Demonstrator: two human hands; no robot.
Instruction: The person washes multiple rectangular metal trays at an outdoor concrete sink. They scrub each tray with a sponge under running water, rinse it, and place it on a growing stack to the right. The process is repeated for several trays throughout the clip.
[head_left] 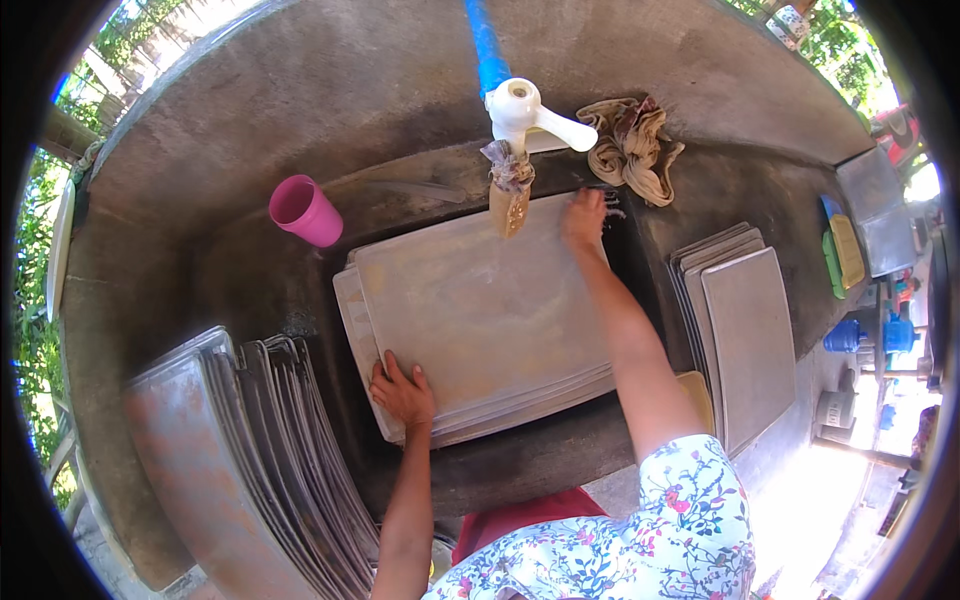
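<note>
Grey, flat, rectangular metal trays (480, 310) appear steadied diagonally: left hand (403, 399) spread, unclasped, near-left corner; right hand (584, 220) far-right, grip indeterminable.

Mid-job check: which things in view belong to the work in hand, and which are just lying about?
Belonging:
- flat metal trays under the left hand and right hand
- likely the left-side trays and right-side trays
- possibly the white tap

Apparently lying about:
- pink tumbler
- crumpled beige cloth
- blue containers
</note>
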